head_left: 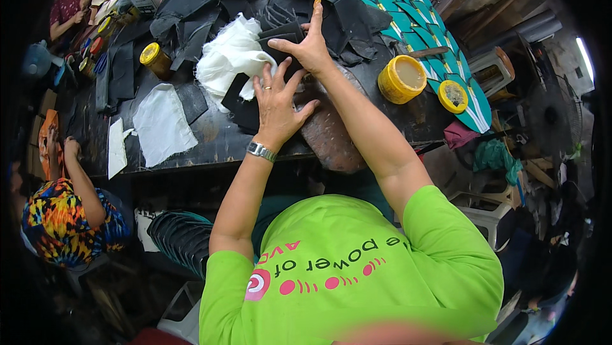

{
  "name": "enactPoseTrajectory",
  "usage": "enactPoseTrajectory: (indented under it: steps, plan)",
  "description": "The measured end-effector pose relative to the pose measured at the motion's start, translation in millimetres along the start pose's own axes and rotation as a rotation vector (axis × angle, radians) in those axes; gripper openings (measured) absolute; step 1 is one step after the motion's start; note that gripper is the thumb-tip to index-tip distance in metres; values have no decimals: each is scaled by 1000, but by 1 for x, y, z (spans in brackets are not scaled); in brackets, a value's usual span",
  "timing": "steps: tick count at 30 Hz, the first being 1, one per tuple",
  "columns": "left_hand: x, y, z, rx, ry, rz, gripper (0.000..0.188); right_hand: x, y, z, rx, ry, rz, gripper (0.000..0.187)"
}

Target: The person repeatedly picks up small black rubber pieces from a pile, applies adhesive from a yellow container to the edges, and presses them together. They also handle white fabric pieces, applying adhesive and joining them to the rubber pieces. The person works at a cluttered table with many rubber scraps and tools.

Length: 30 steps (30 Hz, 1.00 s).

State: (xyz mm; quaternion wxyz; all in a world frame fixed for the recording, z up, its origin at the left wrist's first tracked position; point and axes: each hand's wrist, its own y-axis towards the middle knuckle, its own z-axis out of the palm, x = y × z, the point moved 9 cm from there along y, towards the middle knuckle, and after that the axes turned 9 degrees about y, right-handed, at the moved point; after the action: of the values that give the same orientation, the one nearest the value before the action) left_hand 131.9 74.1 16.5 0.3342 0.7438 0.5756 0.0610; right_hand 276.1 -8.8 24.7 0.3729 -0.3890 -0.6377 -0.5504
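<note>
My left hand (278,98), with a ring and a wristwatch, has its fingers spread over dark flat pieces (244,104) on the worktable. Just beyond it, my right hand (308,44) has its thumb and index finger stretched wide; its other fingers are partly hidden. Yellowish matter coats the index fingertip. Between the thumb and the pile lies a small black piece (280,34), which the right hand seems to touch. Crumpled white cloth (228,55) lies left of both hands. Under my right forearm rests a worn reddish-brown slab (331,129) at the table edge.
A yellow tub (385,84) of pale paste and a smaller yellow container (452,98) stand right, near rows of teal pieces (405,10). Black sheets (204,1) cover the back. Left are a yellow-lidded jar (155,58), flat white cloth (162,125) and a co-worker (70,217).
</note>
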Motion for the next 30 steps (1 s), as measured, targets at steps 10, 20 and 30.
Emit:
enactPoseTrajectory:
  steps: [10, 20, 30]
  plan:
    - [-20, 3, -1, 17, -136, 95, 69, 33, 19, -23, -42, 152, -77, 127]
    - [-4, 18, -5, -38, -487, 4, 37, 41, 21, -29, -147, -452, -209, 117]
    - [81, -64, -92, -180, 47, -266, 35, 80, -22, -43, -216, -519, -444, 117]
